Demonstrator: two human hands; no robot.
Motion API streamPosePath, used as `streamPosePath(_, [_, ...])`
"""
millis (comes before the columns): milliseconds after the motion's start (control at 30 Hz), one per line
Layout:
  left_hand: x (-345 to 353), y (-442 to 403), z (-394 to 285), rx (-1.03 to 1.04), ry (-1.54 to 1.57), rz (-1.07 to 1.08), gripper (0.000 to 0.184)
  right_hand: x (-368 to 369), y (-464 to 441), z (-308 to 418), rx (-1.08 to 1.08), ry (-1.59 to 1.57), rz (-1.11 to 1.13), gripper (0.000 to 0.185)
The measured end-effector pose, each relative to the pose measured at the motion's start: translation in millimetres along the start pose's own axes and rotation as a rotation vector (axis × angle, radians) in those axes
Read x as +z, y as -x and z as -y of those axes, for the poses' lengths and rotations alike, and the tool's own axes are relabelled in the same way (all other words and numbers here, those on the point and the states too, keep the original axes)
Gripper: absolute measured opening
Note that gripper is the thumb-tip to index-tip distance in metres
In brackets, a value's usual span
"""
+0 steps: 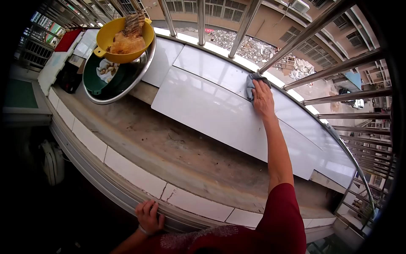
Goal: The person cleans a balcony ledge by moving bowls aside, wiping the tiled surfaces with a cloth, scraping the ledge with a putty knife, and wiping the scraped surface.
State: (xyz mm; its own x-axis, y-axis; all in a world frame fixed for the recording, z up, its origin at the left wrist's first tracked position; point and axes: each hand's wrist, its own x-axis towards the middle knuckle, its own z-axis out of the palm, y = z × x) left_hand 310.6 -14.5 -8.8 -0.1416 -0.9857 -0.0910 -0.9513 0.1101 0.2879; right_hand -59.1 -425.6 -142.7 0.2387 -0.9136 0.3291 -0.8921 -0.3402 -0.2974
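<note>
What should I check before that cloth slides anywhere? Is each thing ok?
1. Right hand on the cloth: ok, its fingers lie over it.
2. Left hand away from the cloth: ok, down by the metal sill.
3. Yellow bowl and metal basin out of the way: ok, both well left.
4. White panel fixed down: cannot tell.
5. Railing gaps closed: not ok, they're open; a dropped cloth might slip through.

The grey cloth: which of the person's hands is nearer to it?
Right: the right hand is on the cloth, while the left hand is well away, at the near metal track.
</note>
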Motion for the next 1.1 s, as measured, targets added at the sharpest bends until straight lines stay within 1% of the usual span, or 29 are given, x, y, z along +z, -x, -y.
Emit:
streamPosePath(100, [2, 1, 1, 0.018, -0.008, -0.027, 0.043, -45, 67, -68, 0.198, 0.223, -0.041, 0.029])
streamPosePath(167, [-1, -2, -1, 0.025, 0.002, -0.031, 0.042, -74, 123, -129, 0.356, 0.322, -0.04, 0.028])
streamPosePath(233, [-1, -3, -1, 0.02, 0.02, -0.034, 0.042, -119, 162, -158, 0.782, 0.108, 0.167, 0.033])
streamPosePath(300, [0, -2, 2, 0.029, 0.016, -0.029, 0.043, -115, 206, -159, 0.578, 0.209, 0.153, 0.037])
streamPosePath(333, [1, -1, 3, 0.038, 0.01, -0.027, 0.043, -114, 211, -152, 0.476, 0.256, 0.143, 0.039])
streamPosePath(367, [2, -1, 4, 0.047, 0.005, -0.026, 0.044, -104, 212, -144, 0.483, 0.197, 0.178, 0.043])
streamPosePath(500, [3, -2, 7, 0.051, 0.026, -0.017, 0.044, -58, 119, -34, 0.12, 0.077, 0.174, 0.044])
streamPosePath(600, [4, 0, 8, 0.042, 0.011, -0.031, 0.043, -1, 39, 42, -0.161, -0.043, 0.151, 0.043])
streamPosePath(667, [5, 0, 9, 0.037, 0.022, -0.036, 0.043, 39, -9, 84, -0.288, -0.046, 0.099, 0.043])
streamPosePath(800, [3, 0, 9, 0.009, 0.03, -0.031, 0.043, 109, -83, 150, -0.398, -0.039, 0.059, 0.042])
streamPosePath(867, [3, -1, 9, -0.005, 0.042, -0.025, 0.041, 129, -108, 177, -0.384, -0.035, 0.071, 0.042])
streamPosePath(900, [1, -1, 8, -0.008, 0.05, -0.016, 0.041, 135, -112, 188, -0.355, -0.043, 0.088, 0.041])
streamPosePath(1000, [-3, -4, 4, -0.037, 0.055, -0.019, 0.038, 139, -103, 206, -0.339, -0.05, 0.048, 0.041])
streamPosePath(1033, [-3, -4, 2, -0.041, 0.049, -0.028, 0.038, 131, -89, 208, -0.386, -0.013, 0.008, 0.04])
streamPosePath(1100, [-2, -3, 2, -0.029, 0.048, -0.039, 0.038, 114, -63, 196, -0.406, -0.082, 0.003, 0.042])
